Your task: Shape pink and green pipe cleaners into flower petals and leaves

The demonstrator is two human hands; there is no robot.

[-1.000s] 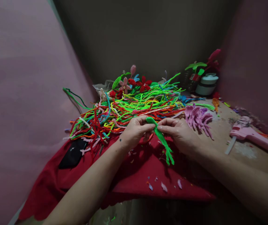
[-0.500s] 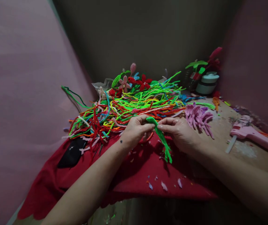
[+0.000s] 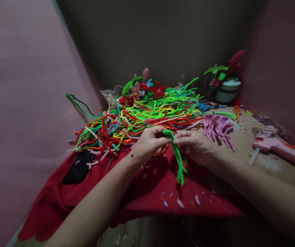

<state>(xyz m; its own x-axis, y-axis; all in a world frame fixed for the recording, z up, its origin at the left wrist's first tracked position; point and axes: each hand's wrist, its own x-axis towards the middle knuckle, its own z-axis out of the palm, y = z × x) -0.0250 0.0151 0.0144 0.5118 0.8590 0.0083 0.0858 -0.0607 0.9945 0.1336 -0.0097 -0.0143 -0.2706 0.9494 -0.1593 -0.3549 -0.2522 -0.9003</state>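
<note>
Both my hands pinch a twisted green pipe cleaner [image 3: 176, 156] near its looped top. My left hand [image 3: 149, 142] grips it from the left with fingers curled. From the right, my right hand [image 3: 195, 144] pinches it with thumb and fingertips. The green stem hangs down over the red cloth [image 3: 147, 192], its lower end splayed. Just behind my hands lies a big pile of pipe cleaners [image 3: 142, 116] in many colours.
Pink pipe-cleaner petals [image 3: 216, 127] lie right of my hands. A pink glue gun [image 3: 276, 145] rests on the wooden table [image 3: 250, 137] at right. A white jar [image 3: 228, 90] and finished flowers [image 3: 147, 87] stand at the back. A black phone [image 3: 79, 168] lies on the cloth. Walls close in on both sides.
The green stem's lower end has swung left and nearer upright. My hands have stayed in place, still pinching its top.
</note>
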